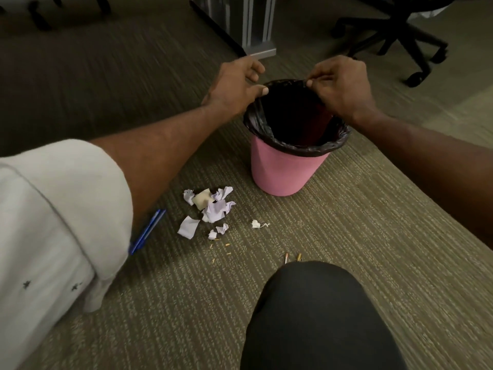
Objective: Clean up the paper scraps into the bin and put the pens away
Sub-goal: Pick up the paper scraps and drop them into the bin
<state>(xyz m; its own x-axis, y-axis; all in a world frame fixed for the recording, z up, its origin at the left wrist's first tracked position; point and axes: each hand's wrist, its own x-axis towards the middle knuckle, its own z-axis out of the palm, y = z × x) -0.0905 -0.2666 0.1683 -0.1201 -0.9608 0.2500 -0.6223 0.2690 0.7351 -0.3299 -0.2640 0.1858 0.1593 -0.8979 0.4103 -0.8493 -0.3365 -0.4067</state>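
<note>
A pink bin (280, 172) with a black liner (256, 124) stands on the carpet. My left hand (234, 86) rests at the bin's far left rim, thumb touching the liner. My right hand (341, 86) pinches the liner at the far right rim. Several crumpled white and lilac paper scraps (210, 206) lie on the floor in front of the bin, with one small scrap (257, 223) apart to the right. Two blue pens (148, 231) lie partly hidden under my left forearm. Two more pen tips (293, 257) peek out at my knee.
My dark-trousered knee (320, 316) fills the lower middle. A grey desk leg (256, 25) stands behind the bin and a black office chair base (400, 41) at the far right. Tiny orange crumbs (221, 248) dot the carpet near the scraps.
</note>
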